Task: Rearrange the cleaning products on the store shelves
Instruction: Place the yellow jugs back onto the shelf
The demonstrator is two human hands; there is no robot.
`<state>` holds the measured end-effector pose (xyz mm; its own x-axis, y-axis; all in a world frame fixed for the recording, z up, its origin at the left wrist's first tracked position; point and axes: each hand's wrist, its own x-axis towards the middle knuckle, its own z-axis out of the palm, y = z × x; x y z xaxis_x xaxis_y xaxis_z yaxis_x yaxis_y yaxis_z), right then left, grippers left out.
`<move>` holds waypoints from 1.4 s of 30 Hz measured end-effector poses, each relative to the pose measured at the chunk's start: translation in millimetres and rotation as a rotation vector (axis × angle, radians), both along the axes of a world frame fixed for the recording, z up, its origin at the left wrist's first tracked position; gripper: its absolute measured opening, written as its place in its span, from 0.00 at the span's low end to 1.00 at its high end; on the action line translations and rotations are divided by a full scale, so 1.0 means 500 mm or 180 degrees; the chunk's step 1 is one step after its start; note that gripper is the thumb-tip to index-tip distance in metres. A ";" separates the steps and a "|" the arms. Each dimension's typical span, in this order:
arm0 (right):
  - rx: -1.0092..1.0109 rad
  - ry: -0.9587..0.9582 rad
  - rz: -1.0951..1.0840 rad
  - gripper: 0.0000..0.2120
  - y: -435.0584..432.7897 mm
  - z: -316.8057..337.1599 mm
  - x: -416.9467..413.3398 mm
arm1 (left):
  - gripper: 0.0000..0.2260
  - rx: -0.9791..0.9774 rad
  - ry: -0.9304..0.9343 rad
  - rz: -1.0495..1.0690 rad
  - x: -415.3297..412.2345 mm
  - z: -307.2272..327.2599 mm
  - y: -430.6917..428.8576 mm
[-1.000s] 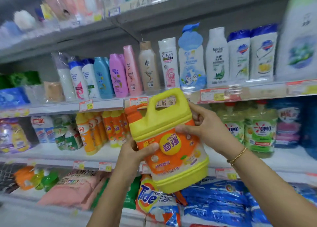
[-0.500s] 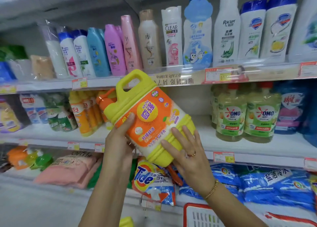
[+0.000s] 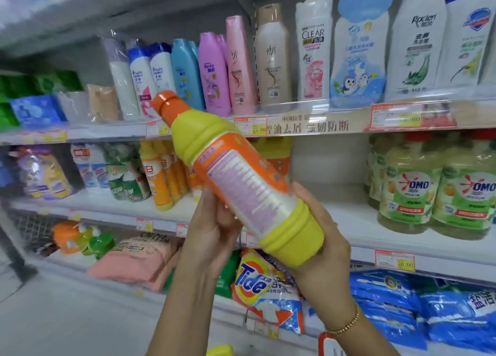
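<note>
A yellow detergent jug [image 3: 241,178] with an orange label and orange cap is tilted in the air in front of the middle shelf, cap up to the left, its narrow printed side facing me. My left hand [image 3: 212,226] grips its lower body from the left. My right hand [image 3: 319,251] cups its yellow base from below and the right. Another jug of the same kind [image 3: 276,154] stands on the middle shelf [image 3: 349,221] behind it.
Shampoo bottles [image 3: 271,57] line the upper shelf. Small orange-yellow bottles [image 3: 158,178] stand left of the jug, green OMO bottles [image 3: 440,189] on the right. Below lie a Tide bag [image 3: 265,286], blue bags [image 3: 418,302] and pink cloths [image 3: 134,261]. A red-rimmed basket [image 3: 326,342] shows at the bottom.
The jug has been turned about its axis, so its narrow printed side faces me instead of the front label. My right hand moved under its base.
</note>
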<state>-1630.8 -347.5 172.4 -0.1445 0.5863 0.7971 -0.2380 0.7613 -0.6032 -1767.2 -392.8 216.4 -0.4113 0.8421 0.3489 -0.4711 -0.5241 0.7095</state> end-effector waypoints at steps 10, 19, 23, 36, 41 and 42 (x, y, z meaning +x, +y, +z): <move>-0.1943 0.0839 0.1934 0.31 0.050 0.031 0.038 | 0.39 -0.0222 0.0433 0.0083 0.016 -0.018 0.006; 0.0578 -0.0785 -0.0577 0.48 0.053 0.007 0.031 | 0.45 0.0099 -0.0147 0.0424 0.061 -0.016 0.018; 0.1521 -0.0896 -0.1402 0.46 0.080 0.020 0.031 | 0.42 0.0388 0.0008 0.0371 0.063 -0.010 0.011; -0.0593 -0.0306 0.0865 0.38 0.033 0.015 0.054 | 0.44 0.0319 0.0967 0.0276 -0.010 0.038 0.000; -0.1377 -0.0642 0.2022 0.37 0.066 0.011 0.105 | 0.41 -0.0447 0.1440 0.0454 -0.042 0.050 -0.021; -0.1577 -0.0670 0.2140 0.40 0.067 0.012 0.110 | 0.38 -0.0571 0.1380 0.0455 -0.042 0.057 -0.022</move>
<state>-1576.1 -313.8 178.5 -0.7018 0.5965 0.3893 -0.3897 0.1361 -0.9109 -1788.3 -404.0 244.8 -0.3762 0.8503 0.3682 -0.0445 -0.4134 0.9094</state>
